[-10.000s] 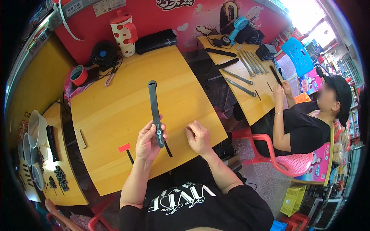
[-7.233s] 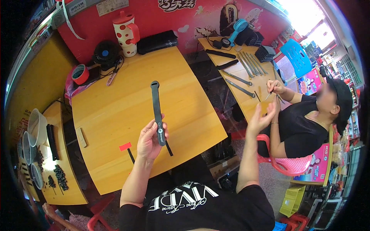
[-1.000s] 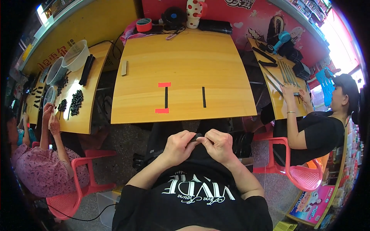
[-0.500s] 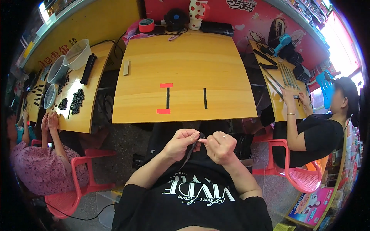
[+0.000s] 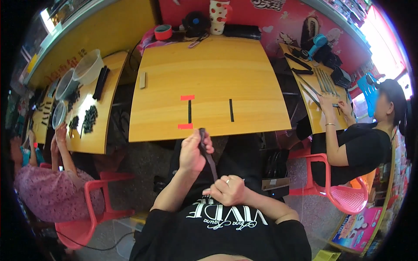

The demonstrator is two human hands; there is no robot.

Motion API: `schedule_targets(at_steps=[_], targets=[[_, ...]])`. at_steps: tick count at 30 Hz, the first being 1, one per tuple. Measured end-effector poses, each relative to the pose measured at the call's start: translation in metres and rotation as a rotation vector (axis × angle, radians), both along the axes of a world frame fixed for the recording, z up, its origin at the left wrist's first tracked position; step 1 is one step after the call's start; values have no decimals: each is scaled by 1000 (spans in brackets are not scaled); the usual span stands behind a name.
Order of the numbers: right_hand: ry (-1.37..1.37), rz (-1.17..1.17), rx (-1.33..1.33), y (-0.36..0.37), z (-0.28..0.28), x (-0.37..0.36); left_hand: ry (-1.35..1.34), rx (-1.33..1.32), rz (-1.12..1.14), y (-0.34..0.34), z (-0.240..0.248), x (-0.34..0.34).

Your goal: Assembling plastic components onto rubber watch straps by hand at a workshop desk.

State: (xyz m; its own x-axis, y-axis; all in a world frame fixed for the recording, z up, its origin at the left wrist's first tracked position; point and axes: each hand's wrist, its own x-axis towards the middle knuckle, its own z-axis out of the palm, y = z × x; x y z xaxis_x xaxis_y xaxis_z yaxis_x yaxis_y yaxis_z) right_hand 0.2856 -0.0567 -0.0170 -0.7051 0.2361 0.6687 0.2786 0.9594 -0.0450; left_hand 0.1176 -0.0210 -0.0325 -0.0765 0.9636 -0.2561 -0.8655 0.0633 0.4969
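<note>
So I've got one dark strap stretched between my hands, out over my lap just off the near edge of the bench. My left fingers are wrapped round the upper part, with the tip poking out past the thumb. My right fingers are curled tight and look to be pinching the bottom end, though the knuckles hide most of the grip. The length in between runs pretty straight, at a slant.

Best I can judge, the step in hand is drawing the strap out lengthwise. Next move, I'd say, calls for a firm hold up top and an easy pull below, without letting it twist.

On the bench in front of me there's a black strip with one red piece at its far end and another red piece at its near end. A second black strip lies off to the right, well apart from it. Neither of my hands is on those. Can't make out any detail on the strap itself, too blurry.
</note>
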Motion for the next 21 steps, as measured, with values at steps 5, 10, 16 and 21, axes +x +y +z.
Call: schedule_targets(at_steps=[5, 10, 16, 21], targets=[[356, -384, -385, 49, 15, 27, 63, 119, -341, -11, 11, 2], [291, -262, -381, 52, 36, 20, 292, 287, -357, -17, 14, 3], [274, -211, -246, 54, 44, 20, 520, 374, -374, -23, 18, 2], [209, -165, -165, 56, 42, 23, 671, 425, -394, -23, 21, -2]])
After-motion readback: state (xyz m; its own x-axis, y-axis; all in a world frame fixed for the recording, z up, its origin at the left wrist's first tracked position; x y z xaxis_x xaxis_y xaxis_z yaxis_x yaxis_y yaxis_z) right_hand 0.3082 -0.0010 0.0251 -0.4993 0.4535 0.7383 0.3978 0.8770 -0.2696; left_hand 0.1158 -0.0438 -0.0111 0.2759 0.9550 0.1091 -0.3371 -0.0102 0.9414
